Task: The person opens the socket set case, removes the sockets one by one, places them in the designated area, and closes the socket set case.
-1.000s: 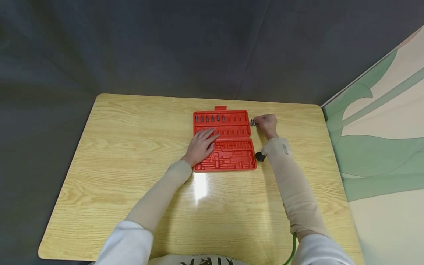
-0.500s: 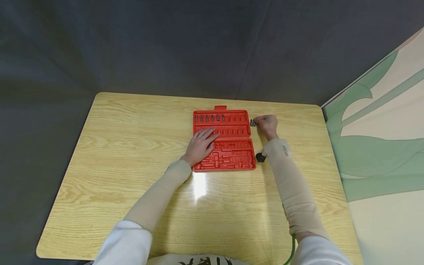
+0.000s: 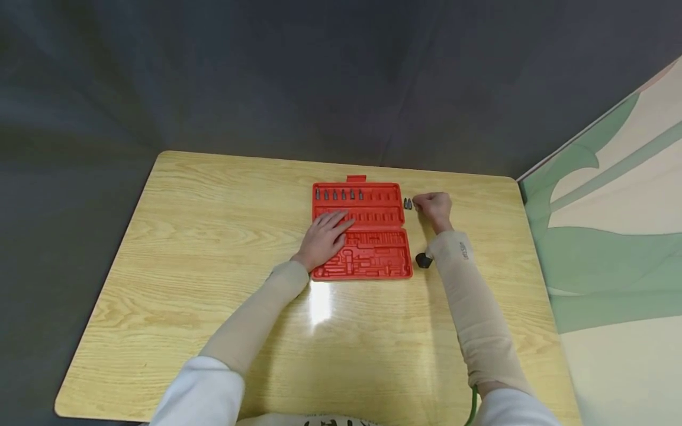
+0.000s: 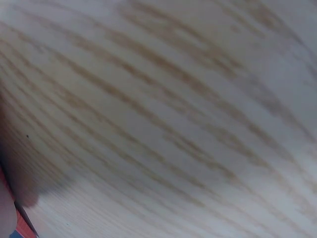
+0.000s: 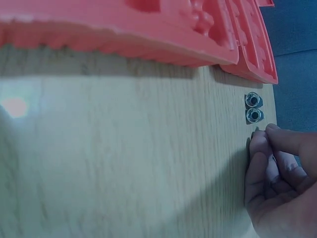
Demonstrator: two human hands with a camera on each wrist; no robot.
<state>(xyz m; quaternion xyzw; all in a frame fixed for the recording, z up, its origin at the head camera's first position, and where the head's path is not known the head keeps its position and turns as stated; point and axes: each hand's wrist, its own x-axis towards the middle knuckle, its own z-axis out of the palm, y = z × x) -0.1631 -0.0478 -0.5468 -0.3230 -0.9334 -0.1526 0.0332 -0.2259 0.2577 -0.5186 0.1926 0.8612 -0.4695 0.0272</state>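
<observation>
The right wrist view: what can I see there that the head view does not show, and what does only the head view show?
Only the right wrist view shows the round openings of the two small metal pieces.

Only the head view shows the left hand on the red case, the six dark bits, the black object and the green cord.

Both show the right hand near the metal pieces, part of the case, and the wooden table.
</observation>
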